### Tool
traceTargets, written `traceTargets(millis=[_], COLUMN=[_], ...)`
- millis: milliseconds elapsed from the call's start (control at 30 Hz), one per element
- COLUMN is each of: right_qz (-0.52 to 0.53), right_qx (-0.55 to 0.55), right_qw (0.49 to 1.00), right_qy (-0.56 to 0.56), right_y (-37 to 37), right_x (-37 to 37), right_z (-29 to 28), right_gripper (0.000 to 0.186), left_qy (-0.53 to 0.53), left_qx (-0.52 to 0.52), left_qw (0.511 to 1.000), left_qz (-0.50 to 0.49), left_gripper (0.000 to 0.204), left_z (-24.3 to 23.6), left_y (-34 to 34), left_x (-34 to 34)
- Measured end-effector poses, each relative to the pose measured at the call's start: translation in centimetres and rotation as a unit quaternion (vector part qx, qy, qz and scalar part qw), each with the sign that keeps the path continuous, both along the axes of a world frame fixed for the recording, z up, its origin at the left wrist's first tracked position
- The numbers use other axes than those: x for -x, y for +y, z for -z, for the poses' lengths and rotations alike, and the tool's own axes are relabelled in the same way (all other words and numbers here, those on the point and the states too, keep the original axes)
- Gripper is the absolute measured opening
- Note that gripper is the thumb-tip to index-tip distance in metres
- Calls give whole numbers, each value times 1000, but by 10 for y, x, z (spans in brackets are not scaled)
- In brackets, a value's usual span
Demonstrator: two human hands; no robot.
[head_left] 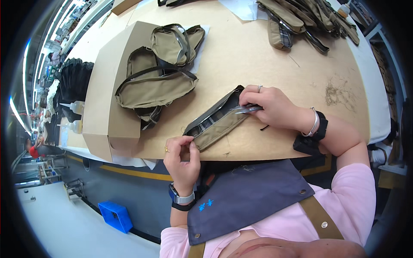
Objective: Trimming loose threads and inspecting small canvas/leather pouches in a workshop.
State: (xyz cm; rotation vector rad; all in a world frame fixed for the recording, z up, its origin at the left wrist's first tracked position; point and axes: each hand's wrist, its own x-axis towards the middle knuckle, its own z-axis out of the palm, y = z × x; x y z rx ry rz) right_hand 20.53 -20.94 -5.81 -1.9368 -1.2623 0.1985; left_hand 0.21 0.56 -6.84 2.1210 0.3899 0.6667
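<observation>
Right of a cardboard box (103, 90) and some khaki bags (157, 92), the left hand (183, 161) pinched the near end of a khaki pouch (221, 131) at the table's (275, 146) near edge, while the right hand (273, 106), fingers closed around a small metal tool (247, 109), held it over the pouch's far end, left of loose threads (337, 93).

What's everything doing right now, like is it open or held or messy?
Left hand: pinching the pouch's near end
Right hand: closed around the snips
Pouch: open, checked lining showing
Snips: held against the pouch; blades too small to judge
Bags: lying together, not held
Box: partly covered by the bags
Threads: loose, scattered
Crate: something dark inside
Watch: worn
Apron: worn
</observation>
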Motion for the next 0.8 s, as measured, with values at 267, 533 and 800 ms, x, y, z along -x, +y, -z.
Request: traceTargets(millis=[267,533,800], right_qz=[11,20,2], right_qx=[-83,-100,-87], right_qw=[995,991,994], right_qy=[51,83,67], right_y=[0,-5,-9], right_x=[-3,7,10], right_z=[5,-6,-2], right_gripper=[18,15,20], left_qy=[-25,-10,8], left_qx=[-329,-221,-237], left_qw=[939,959,961], left_qz=[98,176,145], left_gripper=[23,18,19], left_z=[-24,-20,-11], left_y=[-21,-49,-50], left_x=[-38,-69,-71])
